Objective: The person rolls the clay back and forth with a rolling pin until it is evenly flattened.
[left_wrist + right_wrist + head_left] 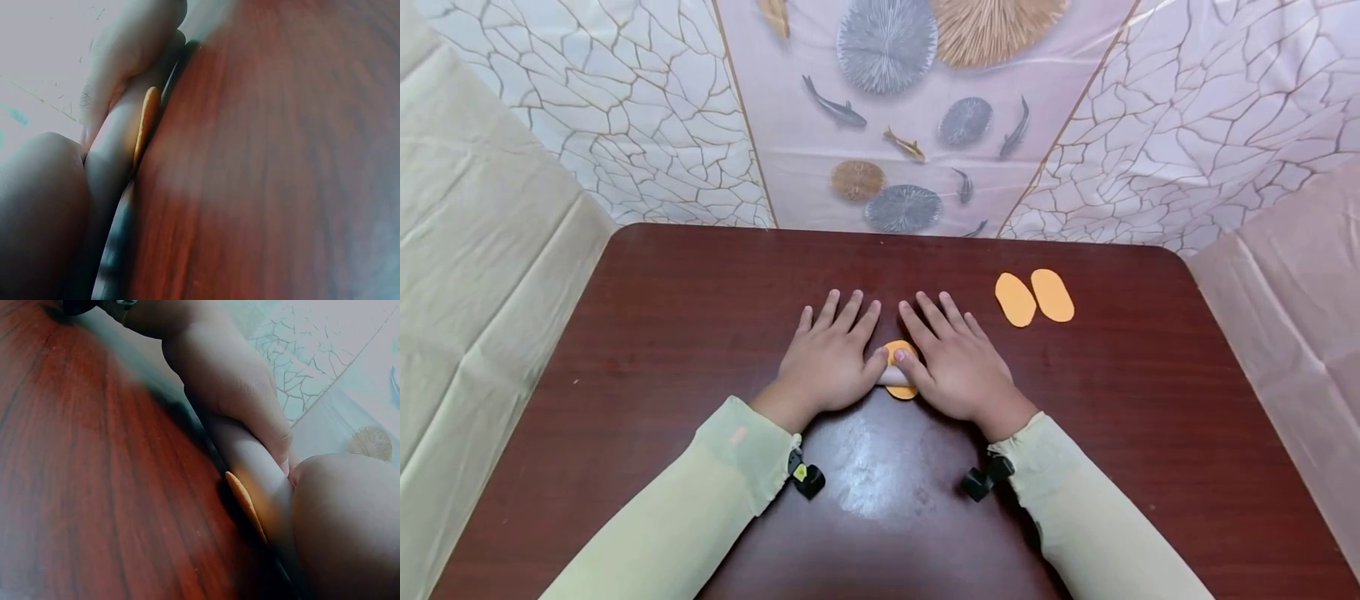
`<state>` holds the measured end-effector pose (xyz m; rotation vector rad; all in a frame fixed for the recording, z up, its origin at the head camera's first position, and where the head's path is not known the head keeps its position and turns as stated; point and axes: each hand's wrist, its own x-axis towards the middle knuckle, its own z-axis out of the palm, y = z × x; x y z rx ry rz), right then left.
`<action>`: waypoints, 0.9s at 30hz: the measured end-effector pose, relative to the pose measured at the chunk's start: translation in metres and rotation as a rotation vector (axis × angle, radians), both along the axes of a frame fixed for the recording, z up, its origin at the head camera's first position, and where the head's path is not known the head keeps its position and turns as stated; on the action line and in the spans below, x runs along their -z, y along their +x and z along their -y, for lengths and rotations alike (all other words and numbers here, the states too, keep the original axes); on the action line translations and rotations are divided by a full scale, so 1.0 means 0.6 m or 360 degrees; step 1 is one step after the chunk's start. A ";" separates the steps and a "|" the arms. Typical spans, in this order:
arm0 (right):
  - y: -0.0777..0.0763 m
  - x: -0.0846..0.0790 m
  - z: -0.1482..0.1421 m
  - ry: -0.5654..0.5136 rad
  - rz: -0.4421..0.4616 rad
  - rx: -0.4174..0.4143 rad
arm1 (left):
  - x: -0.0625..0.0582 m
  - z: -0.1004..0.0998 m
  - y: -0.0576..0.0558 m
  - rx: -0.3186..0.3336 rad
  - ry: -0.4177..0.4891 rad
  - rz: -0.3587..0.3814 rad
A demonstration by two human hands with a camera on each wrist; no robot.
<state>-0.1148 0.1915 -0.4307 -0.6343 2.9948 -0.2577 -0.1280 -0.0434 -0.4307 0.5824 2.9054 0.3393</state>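
Both hands lie palm down over a smooth, pale rolling pin (pixel 892 377), fingers straight and spread toward the far edge. My left hand (pixel 827 362) presses on its left part and my right hand (pixel 962 371) on its right part, the thumbs close together near the middle. Most of the pin is hidden under the palms. Beneath it lies a flat, orange dough-like piece (pixel 901 392), showing in front of and behind the pin. In the left wrist view, the thin orange edge (pixel 146 122) sticks out from under the pin (pixel 112 144); the right wrist view shows the same contact.
Two flat orange ovals (pixel 1016 300) (pixel 1052 295) lie side by side at the back right of the dark red wooden table (pixel 662 333). Patterned cloth (pixel 910 125) hangs behind the table, and plain pale cloth (pixel 475 292) stands along the sides.
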 end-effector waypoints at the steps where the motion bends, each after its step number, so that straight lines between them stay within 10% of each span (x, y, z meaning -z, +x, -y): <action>1: -0.001 0.000 0.000 -0.0004 -0.0002 -0.0001 | 0.000 0.000 -0.001 -0.0002 0.0002 0.0000; 27: -0.043 -0.001 -0.007 -0.0093 0.0045 -0.0010 | 0.000 -0.001 -0.034 -0.0051 0.0079 0.0059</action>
